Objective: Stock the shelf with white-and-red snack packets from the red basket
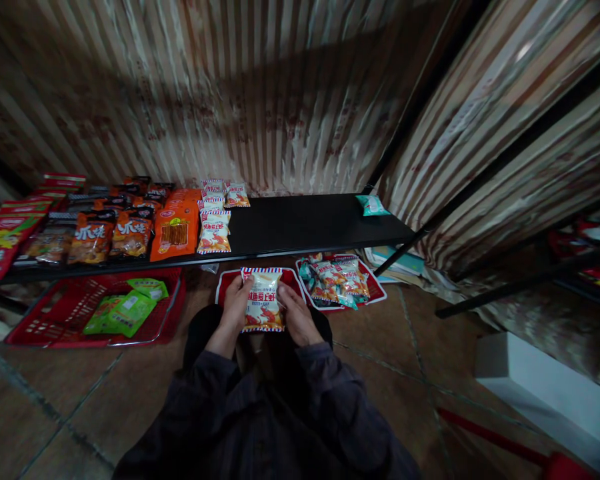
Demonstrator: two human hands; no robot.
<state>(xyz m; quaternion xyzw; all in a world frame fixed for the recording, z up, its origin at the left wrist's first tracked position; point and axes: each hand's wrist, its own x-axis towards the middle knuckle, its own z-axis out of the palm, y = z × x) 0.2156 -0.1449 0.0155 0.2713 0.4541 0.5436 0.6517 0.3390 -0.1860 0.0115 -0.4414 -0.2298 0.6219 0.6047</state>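
Observation:
Between both hands I hold a snack bag (263, 303), white and orange with red lettering and striped ends. My left hand (236, 307) grips its left edge, and my right hand (296, 313) grips its right edge. The bag is upright above my lap, in front of a red basket (221, 285) with a white rim. Matching snack bags (215, 232) stand in a short row on the black shelf (295, 223) just ahead. More of the same kind lie with teal packets in a basket (380, 293) to the right.
Orange packets (176, 230), black-and-orange packets (91, 237) and red packets (5, 237) line the shelf's left part. One teal packet (372, 205) lies at its right end. Green packets (125, 312) sit in a red basket (173, 313) at left. A white box (550, 387) stands at lower right.

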